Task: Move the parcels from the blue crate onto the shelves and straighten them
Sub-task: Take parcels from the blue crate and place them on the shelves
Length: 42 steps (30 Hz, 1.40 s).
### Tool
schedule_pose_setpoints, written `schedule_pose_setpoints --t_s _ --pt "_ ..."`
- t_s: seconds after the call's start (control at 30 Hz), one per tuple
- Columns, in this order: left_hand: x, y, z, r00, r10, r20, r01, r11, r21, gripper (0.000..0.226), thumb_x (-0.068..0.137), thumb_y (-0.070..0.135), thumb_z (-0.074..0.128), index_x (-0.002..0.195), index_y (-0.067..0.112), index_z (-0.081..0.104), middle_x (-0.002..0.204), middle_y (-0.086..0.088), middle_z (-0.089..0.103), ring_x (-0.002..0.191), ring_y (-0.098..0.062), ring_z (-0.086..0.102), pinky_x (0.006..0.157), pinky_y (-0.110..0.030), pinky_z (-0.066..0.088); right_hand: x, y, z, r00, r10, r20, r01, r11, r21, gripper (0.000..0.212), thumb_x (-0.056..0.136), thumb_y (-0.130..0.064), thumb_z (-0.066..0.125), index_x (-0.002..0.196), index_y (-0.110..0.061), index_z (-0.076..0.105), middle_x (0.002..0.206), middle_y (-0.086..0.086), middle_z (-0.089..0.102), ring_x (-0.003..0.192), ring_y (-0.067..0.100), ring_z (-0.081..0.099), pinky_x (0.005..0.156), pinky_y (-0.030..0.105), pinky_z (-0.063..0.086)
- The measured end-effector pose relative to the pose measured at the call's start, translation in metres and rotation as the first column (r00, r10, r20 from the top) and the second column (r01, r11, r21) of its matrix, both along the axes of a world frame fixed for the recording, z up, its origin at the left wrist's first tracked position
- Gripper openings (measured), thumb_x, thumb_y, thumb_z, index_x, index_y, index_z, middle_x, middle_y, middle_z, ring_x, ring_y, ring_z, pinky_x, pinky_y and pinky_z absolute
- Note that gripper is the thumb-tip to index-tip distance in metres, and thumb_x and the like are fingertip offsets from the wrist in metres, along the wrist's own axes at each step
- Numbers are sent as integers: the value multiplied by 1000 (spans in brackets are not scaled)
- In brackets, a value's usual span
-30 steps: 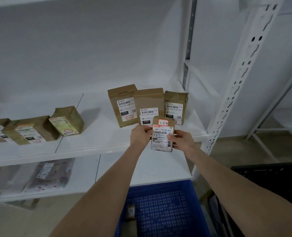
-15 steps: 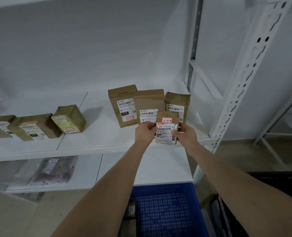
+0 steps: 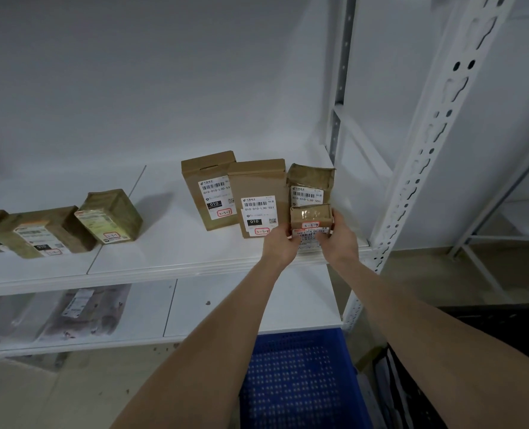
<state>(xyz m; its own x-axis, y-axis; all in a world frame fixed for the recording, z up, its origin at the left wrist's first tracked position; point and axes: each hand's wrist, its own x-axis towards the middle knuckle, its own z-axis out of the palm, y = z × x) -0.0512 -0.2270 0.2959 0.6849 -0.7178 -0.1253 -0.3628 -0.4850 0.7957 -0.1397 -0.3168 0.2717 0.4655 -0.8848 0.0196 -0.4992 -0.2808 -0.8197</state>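
Note:
A small brown parcel (image 3: 310, 215) with a white label and a red-edged tag sits at the front right of the white shelf (image 3: 170, 252). My left hand (image 3: 280, 244) grips its left side and my right hand (image 3: 339, 239) its right side. Directly behind it stands a crumpled parcel (image 3: 311, 181). To the left stand two taller upright parcels, one (image 3: 209, 187) partly behind the other (image 3: 258, 196). The blue crate (image 3: 300, 382) is on the floor below, between my forearms.
More parcels (image 3: 110, 216) (image 3: 40, 232) lie at the shelf's left end. A flat plastic-wrapped packet (image 3: 83, 312) rests on the lower shelf. A perforated white upright (image 3: 433, 128) bounds the shelf on the right. A black crate (image 3: 505, 329) is at the right.
Both hands have carried the small parcel up and forward from the shelf's front edge onto the shelf, in front of the crumpled parcel. The camera has moved closer.

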Motion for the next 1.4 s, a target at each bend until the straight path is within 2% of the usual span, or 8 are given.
schedule_pose_setpoints --t_s 0.17,0.3,0.47,0.53,0.77,0.93,1.03,1.4 --pt "-1 -2 4 998 -49 27 48 997 53 40 91 14 57 130 11 48 126 -9 61 116 -27 56 96 -34 44 -1 -6 3 993 51 -104 -56 997 -49 49 91 -14 57 138 -22 43 120 12 59 108 32 58 91 43 49" --pt "-4 -3 11 980 -64 189 61 998 22 54 90 5 51 141 15 34 126 -15 55 112 -31 56 91 -41 48 -2 -7 10 982 86 -171 -115 979 -167 62 92 -14 56 146 -29 30 126 12 49 104 34 58 88 44 50" --pt "-9 3 11 820 -172 546 114 984 140 52 88 0 48 136 20 47 140 -5 36 107 -29 56 82 -40 51 -2 -8 13 951 85 -297 -188 922 -339 41 95 -17 50 135 -28 48 126 8 51 101 35 60 81 40 49" --pt "-11 5 6 758 -243 606 149 968 202 51 87 -2 49 134 15 48 142 -3 35 110 -28 55 85 -37 50 -2 -8 12 939 46 -341 -181 909 -376 37 96 -18 49 132 -25 50 120 9 54 96 34 61 75 38 48" --pt "-7 -2 -1 685 -316 657 175 946 272 59 84 -5 52 140 9 38 150 -5 27 106 -28 59 84 -33 50 1 -12 1 926 -17 -376 -153 896 -416 32 96 -11 46 126 -22 48 104 10 57 85 37 62 67 37 45" --pt "0 -11 -6 600 -330 728 157 942 298 63 87 -1 51 145 7 29 154 -7 23 130 -27 36 105 -33 36 9 -18 -1 933 -47 -356 -116 900 -421 33 96 -8 45 125 -23 49 104 10 56 83 36 62 64 36 43" --pt "3 -16 -4 534 -333 777 137 941 309 60 88 2 50 144 9 30 153 -8 26 132 -27 30 107 -34 32 14 -23 -1 940 -58 -336 -96 901 -423 33 96 -7 44 124 -23 50 104 10 55 84 36 61 65 36 44" --pt "15 -33 -3 566 -360 742 108 924 366 66 84 0 55 143 11 28 155 -9 17 132 -27 27 97 -33 44 37 -38 -8 949 -92 -300 -54 894 -445 27 95 -10 46 119 -21 52 102 11 57 82 36 61 63 34 37"
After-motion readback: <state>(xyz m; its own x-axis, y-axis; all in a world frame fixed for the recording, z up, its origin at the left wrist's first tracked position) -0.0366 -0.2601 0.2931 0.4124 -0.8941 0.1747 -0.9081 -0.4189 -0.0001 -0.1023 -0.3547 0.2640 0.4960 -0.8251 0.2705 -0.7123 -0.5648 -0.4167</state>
